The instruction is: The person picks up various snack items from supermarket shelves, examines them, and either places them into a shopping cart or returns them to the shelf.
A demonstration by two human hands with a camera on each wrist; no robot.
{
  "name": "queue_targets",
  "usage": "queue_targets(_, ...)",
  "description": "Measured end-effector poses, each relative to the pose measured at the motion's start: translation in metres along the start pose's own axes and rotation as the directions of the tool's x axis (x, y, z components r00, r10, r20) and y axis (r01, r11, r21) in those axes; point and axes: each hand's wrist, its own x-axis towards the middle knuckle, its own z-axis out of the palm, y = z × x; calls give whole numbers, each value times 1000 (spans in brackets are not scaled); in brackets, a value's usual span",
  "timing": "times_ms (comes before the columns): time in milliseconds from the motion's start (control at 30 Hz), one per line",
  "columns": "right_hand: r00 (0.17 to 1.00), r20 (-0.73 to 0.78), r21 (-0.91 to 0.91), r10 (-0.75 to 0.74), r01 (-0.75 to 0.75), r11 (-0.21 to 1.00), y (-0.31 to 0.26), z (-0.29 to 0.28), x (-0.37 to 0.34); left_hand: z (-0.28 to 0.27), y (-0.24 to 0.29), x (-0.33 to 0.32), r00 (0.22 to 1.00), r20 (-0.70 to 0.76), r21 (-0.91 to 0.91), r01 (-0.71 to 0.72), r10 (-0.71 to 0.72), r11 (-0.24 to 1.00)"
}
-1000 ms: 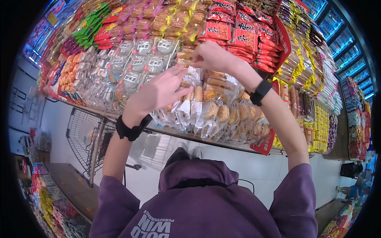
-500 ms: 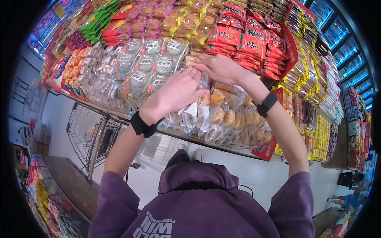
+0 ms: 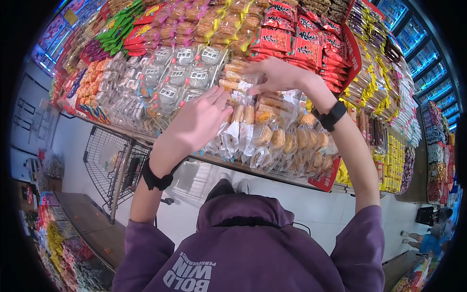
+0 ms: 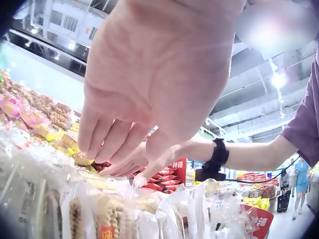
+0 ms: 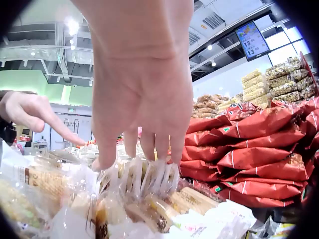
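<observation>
In the head view my left hand (image 3: 198, 119) is held low over clear-wrapped pastries (image 3: 245, 121), its fingers extended toward the right hand. The left wrist view shows that palm (image 4: 159, 74) facing the camera, with nothing in it. My right hand (image 3: 284, 77) reaches down at the back of the pastries, thumb and fingers apart. In the right wrist view its fingers (image 5: 158, 144) and thumb touch the upper edges of a row of upright clear packets (image 5: 142, 179). Whether any packet is pinched between them is partly hidden.
Red snack bags (image 3: 306, 46) are stacked beyond the right hand, and clear packs with white labels (image 3: 170, 92) lie left of it. A wire shopping cart (image 3: 104, 163) stands below the display's left edge. People (image 3: 430, 238) are at the far right.
The hands, close together half a second ago, have moved apart: the left back toward the body, the right slightly rightward. The right thumb and fingers have spread.
</observation>
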Motion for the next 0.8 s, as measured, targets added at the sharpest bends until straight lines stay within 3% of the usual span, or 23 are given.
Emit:
queue_targets(100,992,107,24,67,-70,997,2,-8,4,7,0,-5,997,-67,2,-25,25,1000)
queue_targets(267,992,95,-88,81,-73,993,-12,0,14,26,0,8,996,-87,-19,-27,25,999)
queue_targets(333,988,111,-146,109,-92,985,-19,3,15,29,2,11,999,-33,-23,-9,8,1000)
queue_targets(433,999,22,-99,24,-22,995,-20,8,11,34,1,15,999,-4,31,-37,37,999)
queue_targets(567,987,24,-131,-161,163,978,-8,14,3,31,0,17,999,48,18,-27,26,999)
queue_targets(667,984,179,-19,-15,19,1000,-10,3,7,18,4,19,987,151,-52,59,-50,997)
queue_targets(700,988,152,-30,-42,47,998,-7,3,10,15,5,22,978,194,-77,92,-76,993)
queue_targets(800,991,112,-40,-76,81,996,-4,8,14,38,-3,21,998,39,50,-45,43,998)
